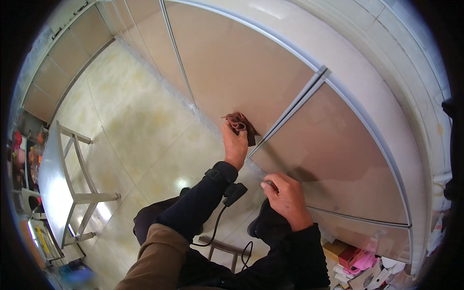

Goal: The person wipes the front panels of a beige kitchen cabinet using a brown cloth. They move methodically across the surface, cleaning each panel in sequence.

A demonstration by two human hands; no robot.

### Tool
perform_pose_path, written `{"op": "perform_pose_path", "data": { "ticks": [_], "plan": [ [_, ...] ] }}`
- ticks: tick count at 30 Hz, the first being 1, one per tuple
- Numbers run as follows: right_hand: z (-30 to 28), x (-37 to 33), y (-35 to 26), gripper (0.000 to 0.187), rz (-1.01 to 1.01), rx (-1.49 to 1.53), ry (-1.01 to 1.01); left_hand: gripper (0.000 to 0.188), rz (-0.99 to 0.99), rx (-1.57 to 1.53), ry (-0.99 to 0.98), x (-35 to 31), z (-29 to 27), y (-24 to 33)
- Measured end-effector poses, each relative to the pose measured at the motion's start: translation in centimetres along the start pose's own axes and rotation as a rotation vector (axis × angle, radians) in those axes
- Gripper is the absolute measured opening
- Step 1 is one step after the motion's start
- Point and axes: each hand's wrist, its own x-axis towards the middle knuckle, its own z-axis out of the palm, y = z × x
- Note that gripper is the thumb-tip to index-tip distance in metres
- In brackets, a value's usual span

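One metal table (55, 179) stands left of the cloth (239, 119).

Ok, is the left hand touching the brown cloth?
Touching. The head view shows the left hand gripping the brown cloth, which bunches up between the thumb and fingers with no gap visible between them.

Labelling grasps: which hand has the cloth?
The left hand, higher in view, fastened on the brown cloth. The right hand, lower and loosely curled, shows no cloth.
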Motion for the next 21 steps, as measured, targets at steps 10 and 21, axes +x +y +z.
{"op": "perform_pose_path", "data": {
  "ticks": [10, 21],
  "plan": [
    [-0.1, 0.4, -0.5, 0.013, -0.003, -0.082, -0.069, 0.028, -0.38, -0.091, 0.006, -3.6, 0.6, -7.8],
    [-0.6, 0.8, -1.2, 0.014, 0.053, -0.108, -0.159, 0.026, -0.663, -0.234, 0.104, -4.7, 1.1, -15.0]
  ]
}}
